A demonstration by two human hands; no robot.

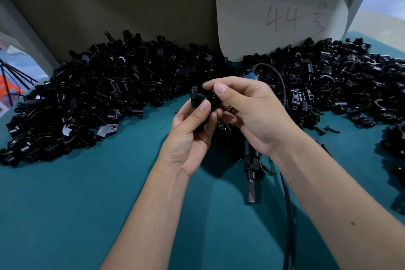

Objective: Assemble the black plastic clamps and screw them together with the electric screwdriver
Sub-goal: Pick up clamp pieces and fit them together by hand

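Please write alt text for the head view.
Both hands, left hand and right hand, hold a black plastic clamp above a teal table. An electric screwdriver lies below, between piles of clamp parts.

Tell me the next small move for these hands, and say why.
Probably seat the screw fully, then reach the right hand down for the screwdriver. Both hands pinch the clamp above the mat, the left hand from below, and a screw head stands proud at its top. The screwdriver lies unheld under the right hand.
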